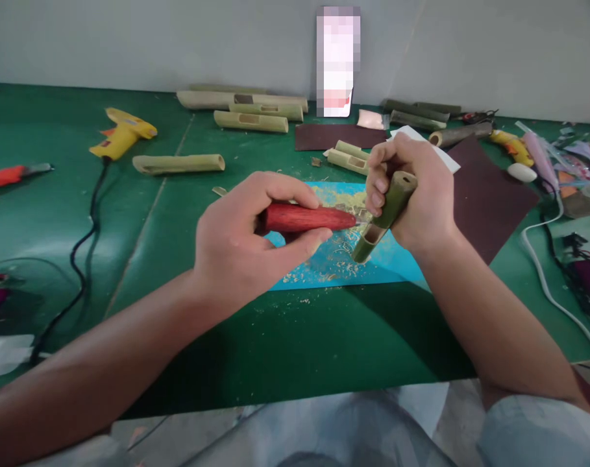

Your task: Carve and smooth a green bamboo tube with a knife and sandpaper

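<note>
My left hand (246, 237) is closed around the thick red handle of a carving knife (309, 217). Only a short metal tip shows, pointing right at the bamboo; whether it touches cannot be made out. In my right hand (421, 188) is a short green bamboo tube (394, 204), tilted with its lower end toward me. An opening cut into its side shows pale inner wood near that lower end. Under both hands lies a blue mat (299, 279), strewn with pale shavings (341, 250).
Cut bamboo pieces (260, 123) lie along the back of the green table (256, 363), with another tube (178, 163) at left. A yellow glue gun (124, 133) trails a black cord. A phone (337, 61) leans on the wall. Brown sheets (494, 194) and cluttered supplies lie right.
</note>
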`<action>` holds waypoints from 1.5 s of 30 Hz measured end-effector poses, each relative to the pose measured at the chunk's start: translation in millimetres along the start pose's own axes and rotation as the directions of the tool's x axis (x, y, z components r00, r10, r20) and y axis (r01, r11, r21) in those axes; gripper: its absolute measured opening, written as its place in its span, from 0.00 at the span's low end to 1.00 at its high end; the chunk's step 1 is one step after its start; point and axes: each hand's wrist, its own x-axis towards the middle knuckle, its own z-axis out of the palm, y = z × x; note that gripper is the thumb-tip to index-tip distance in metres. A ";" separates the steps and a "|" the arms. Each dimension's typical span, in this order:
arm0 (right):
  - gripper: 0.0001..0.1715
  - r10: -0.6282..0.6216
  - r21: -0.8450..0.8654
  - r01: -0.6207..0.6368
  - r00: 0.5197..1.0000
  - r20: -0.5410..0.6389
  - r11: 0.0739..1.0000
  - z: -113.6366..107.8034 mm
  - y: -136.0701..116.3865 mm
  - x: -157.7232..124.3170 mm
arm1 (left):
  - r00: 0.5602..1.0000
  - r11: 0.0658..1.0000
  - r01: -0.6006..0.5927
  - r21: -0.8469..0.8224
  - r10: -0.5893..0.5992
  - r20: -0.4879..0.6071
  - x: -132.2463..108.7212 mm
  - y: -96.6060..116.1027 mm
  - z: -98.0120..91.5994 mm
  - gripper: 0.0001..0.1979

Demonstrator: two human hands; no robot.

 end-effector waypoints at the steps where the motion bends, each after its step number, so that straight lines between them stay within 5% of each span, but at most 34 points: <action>1: 0.27 -0.021 -0.025 0.021 1.000 0.008 0.999 2.9 -0.2 -2.0 | 0.999 0.999 -0.035 -0.024 0.035 -0.015 0.6 0.7 0.9 0.12; 13: 0.27 -0.064 -0.104 0.075 0.993 0.101 0.992 9.1 5.5 -9.6 | 0.977 0.982 -0.181 -0.045 0.185 0.109 2.6 6.4 1.2 0.19; 22: 0.28 -0.029 -0.134 0.040 0.997 0.077 0.990 10.2 3.1 -10.6 | 0.983 0.978 -0.125 -0.168 0.145 0.113 -2.9 7.6 1.2 0.22; 38: 0.24 0.052 -0.257 -0.030 0.996 0.078 0.966 12.1 -1.3 -15.1 | 0.975 0.995 0.076 -0.057 -0.063 0.212 -11.3 8.7 8.5 0.12; 45: 0.25 0.019 -0.187 -0.010 0.999 0.049 0.982 10.7 1.2 -12.8 | 0.994 0.984 -0.043 -0.171 0.060 0.095 -8.1 12.6 4.3 0.20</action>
